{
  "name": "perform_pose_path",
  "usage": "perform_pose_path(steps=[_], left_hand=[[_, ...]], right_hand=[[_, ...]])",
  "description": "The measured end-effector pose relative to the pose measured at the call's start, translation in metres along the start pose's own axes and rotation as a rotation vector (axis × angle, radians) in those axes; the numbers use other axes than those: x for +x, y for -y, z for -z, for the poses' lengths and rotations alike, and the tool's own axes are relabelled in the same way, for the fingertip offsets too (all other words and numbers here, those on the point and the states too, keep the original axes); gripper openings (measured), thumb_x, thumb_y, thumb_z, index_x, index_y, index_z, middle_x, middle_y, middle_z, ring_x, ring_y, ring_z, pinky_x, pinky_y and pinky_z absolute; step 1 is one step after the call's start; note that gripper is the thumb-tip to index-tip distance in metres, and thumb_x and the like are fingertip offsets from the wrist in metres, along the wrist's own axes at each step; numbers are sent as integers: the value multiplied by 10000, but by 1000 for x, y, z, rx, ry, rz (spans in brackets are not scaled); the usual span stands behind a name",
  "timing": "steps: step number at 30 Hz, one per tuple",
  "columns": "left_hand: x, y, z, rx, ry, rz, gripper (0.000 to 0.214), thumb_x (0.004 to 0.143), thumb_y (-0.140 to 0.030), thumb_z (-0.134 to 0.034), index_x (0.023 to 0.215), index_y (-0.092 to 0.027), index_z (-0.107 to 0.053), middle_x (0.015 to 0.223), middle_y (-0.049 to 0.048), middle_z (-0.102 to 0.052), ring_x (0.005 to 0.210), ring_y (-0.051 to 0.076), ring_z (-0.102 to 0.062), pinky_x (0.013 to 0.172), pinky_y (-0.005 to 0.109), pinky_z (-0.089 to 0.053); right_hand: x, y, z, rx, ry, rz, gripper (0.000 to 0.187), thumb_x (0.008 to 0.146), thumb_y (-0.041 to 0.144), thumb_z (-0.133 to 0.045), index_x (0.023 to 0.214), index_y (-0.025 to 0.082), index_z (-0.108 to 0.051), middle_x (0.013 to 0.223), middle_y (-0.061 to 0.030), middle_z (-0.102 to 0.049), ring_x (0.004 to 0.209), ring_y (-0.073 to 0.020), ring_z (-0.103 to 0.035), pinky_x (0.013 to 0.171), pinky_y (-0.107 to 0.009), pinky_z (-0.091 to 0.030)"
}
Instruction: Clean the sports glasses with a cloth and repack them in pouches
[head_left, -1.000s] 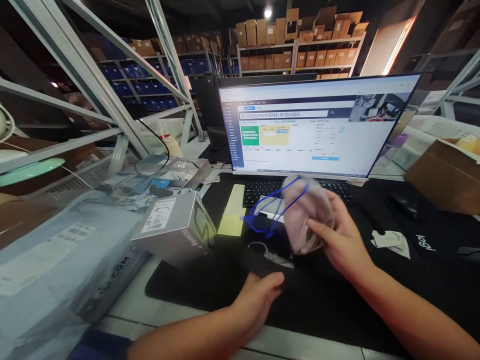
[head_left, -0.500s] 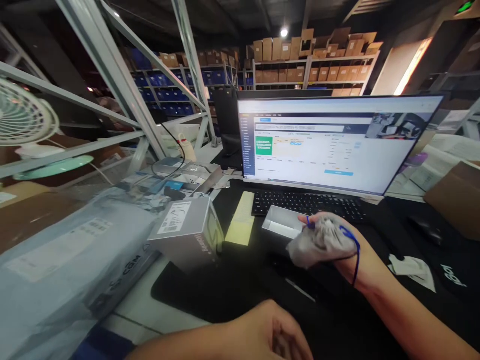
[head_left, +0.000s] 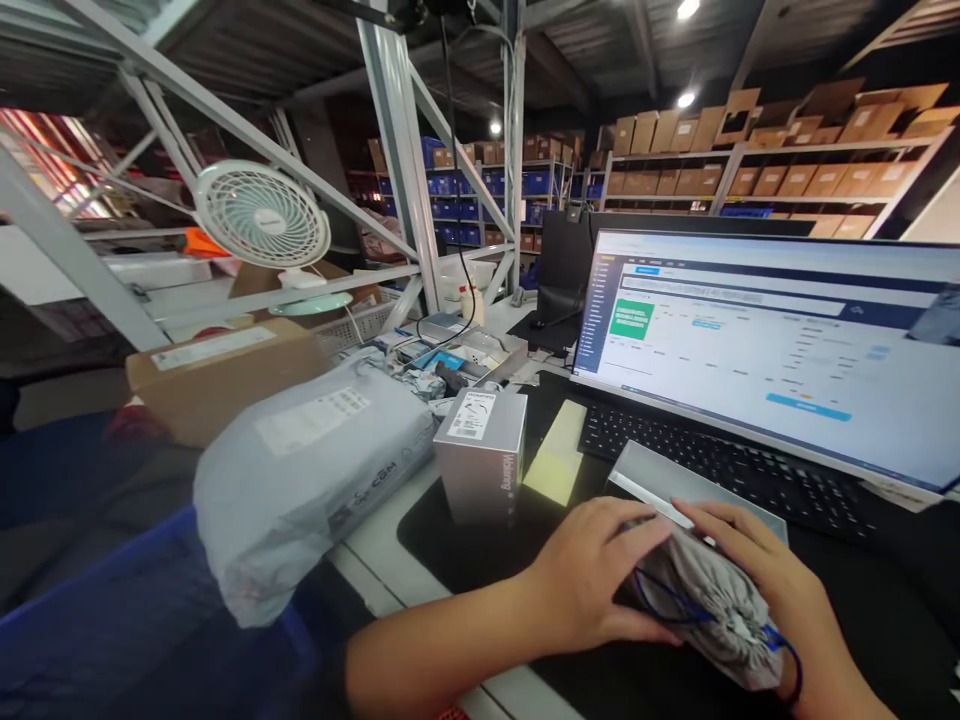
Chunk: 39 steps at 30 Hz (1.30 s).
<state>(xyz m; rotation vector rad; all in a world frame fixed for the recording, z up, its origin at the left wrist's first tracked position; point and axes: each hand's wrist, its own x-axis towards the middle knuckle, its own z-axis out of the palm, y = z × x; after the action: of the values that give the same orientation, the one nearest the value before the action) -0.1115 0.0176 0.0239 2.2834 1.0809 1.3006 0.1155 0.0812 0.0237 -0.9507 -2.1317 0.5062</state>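
Note:
A grey drawstring pouch (head_left: 712, 605) with a blue cord lies on the black desk mat (head_left: 450, 535) at the bottom right. My left hand (head_left: 600, 580) is closed over its left end. My right hand (head_left: 765, 575) grips its right side, with the blue cord looped round that wrist. Just behind the pouch rests a flat silver box lid (head_left: 660, 475), in front of the black keyboard (head_left: 720, 465). A silver box (head_left: 484, 450) with a white label stands upright to the left of my hands.
A large monitor (head_left: 780, 340) stands behind the keyboard. A yellow pad (head_left: 559, 465) lies beside the silver box. A grey mailer bag (head_left: 300, 470), a cardboard box (head_left: 210, 375), a white fan (head_left: 262, 215) and a cluttered tray (head_left: 465, 355) fill the left side. Steel rack posts rise behind.
The view has swung left and down. My left hand came up onto the pouch, which now lies lower on the mat with both hands on it.

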Motion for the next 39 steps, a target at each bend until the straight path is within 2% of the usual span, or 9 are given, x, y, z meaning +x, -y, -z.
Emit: perform_pose_path(steps=[6,8,11,14,19,24,29,33,39], left_hand=[[-5,10,-9,256,-90,46,930,739,-613,-782,1482,-156,-461,1199,203,-583,1059,341,-609,928,449,-527],[-4,16,-9,348,-139,50,837,741,-562,-797,1420,-159,-522,1136,177,-575,997,324,-617,861,436,-548],[-1,22,-10,454,-210,60,638,746,-389,-800,1303,-163,-587,1082,145,-558,931,305,-618,783,429,-562],[2,26,-11,515,-238,66,547,758,-296,-758,1257,-154,-583,1124,157,-547,956,318,-620,786,459,-569],[-3,30,-14,424,-132,-97,604,892,-189,-585,1462,-186,-385,1397,215,-473,1292,342,-524,1037,504,-501],[-6,37,-15,290,-85,-190,682,932,-131,-501,1549,-215,-224,1448,208,-481,1372,307,-483,1108,498,-459],[0,41,-10,126,-51,-123,731,927,-189,-589,1551,-225,-210,1491,213,-462,1403,322,-458,1151,542,-412],[0,38,-9,11,-97,-82,630,878,-211,-680,1459,-239,-438,1445,179,-544,1351,329,-527,1124,527,-458],[-3,21,-11,70,-124,39,255,854,-169,-688,1086,-257,-749,1206,83,-727,1185,300,-664,1091,477,-510]], right_hand=[[1,4,12,492,48,-211,455,777,332,-784,1226,279,-727,1213,-118,-728,1100,-358,-699,917,-464,-615],[2,18,17,713,128,-314,393,882,374,-706,1258,261,-702,1264,-140,-702,1151,-327,-682,949,-440,-598],[2,38,17,835,194,-251,420,914,335,-697,1327,297,-635,1377,-113,-636,1235,-273,-635,1028,-424,-548],[2,44,7,741,190,-119,491,889,245,-728,1357,303,-591,1439,-98,-578,1309,-247,-576,1089,-426,-502],[5,34,-10,609,86,-78,247,958,250,-606,1193,209,-673,1193,-113,-715,1118,-226,-697,989,-398,-581],[7,36,4,294,-32,70,212,971,202,-556,1127,239,-695,1192,-93,-711,1118,-212,-680,950,-377,-588],[2,43,17,-146,160,474,306,933,161,-603,1220,248,-663,1413,-141,-572,1250,-262,-601,949,-387,-581],[1,34,8,-240,82,547,278,967,108,-531,1212,194,-629,1284,-168,-645,1158,-249,-657,859,-347,-620],[3,23,4,-100,59,381,183,963,124,-552,1105,211,-628,1235,-129,-628,1123,-202,-652,921,-324,-596]])
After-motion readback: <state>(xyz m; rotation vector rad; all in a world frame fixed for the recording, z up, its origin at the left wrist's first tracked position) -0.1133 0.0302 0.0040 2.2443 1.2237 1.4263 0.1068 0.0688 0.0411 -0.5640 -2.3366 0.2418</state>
